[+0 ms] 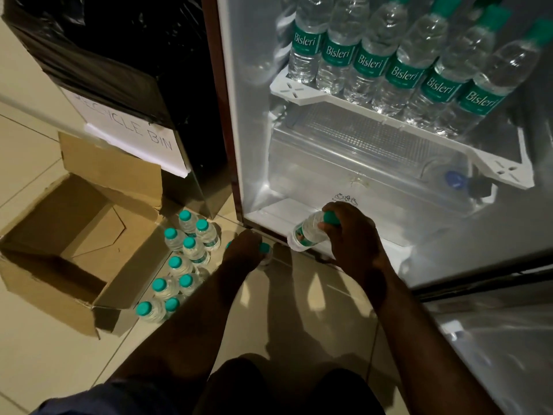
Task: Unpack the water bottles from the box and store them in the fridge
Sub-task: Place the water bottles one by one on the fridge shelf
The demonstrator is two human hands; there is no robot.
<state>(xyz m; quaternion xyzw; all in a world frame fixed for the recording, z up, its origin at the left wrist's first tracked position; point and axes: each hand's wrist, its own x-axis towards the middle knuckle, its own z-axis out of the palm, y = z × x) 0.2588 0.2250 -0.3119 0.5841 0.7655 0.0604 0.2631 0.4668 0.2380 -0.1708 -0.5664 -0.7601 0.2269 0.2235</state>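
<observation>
Crouched at an open fridge (254,115), lit from inside. Right hand (353,235) curled around the neck of a small water bottle (305,232), fingers closed just below its green cap, bottle tilted with its base toward the fridge's bottom sill. Left hand (244,250) lowered over a second small bottle (264,253) standing on the tiled floor (54,348), fingers bent down around its top; only a sliver of green cap and clear plastic visible beneath the hand, so a firm grasp cannot be told for certain.

Beside the left forearm, a cluster of 9 small green-capped bottles (185,265) upright on the floor, packed close between the cardboard box (68,241) and the fridge's corner. Box open, flaps splayed, nothing visible inside it.

Inside the fridge, 6 larger Bisleri bottles (389,67) in the front row on the white shelf (299,92), more rows dim behind. Below the shelf, a clear crisper drawer (359,163), with a blue-capped item (454,178) at its right end, too blurred to identify.

Left of the fridge, a black-bagged container (104,55) bearing a white paper sign (131,130) reading "RECYCLE BIN". Fridge door (493,339) swung open at lower right.
</observation>
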